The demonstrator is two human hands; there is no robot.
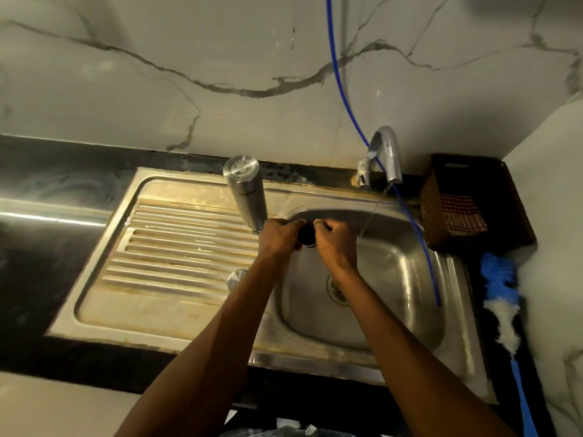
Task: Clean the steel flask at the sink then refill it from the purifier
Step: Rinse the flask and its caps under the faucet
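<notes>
Black table (47,263) runs along the marble wall (157,58), steel sink (457,326) set into it, ribbed drainboard on its left half, basin on its right. Brown basket (438,212) sits at the table's back right corner, just beside the basin. Blue and white duster (501,298) lies along the table's right edge. Blue hose (339,86) hangs down the wall into the basin. Flask (246,190) stands upside down near the drainboard's back edge, right beside the basin rim, nobody holding it. Tap (386,149) at the basin's back edge runs a thin stream. My left hand (279,236) and right hand (334,244) are over the basin, both curled tight around a small black cap (306,236) held between them. Small steel lid (237,277) rests on the drainboard by my left forearm.
</notes>
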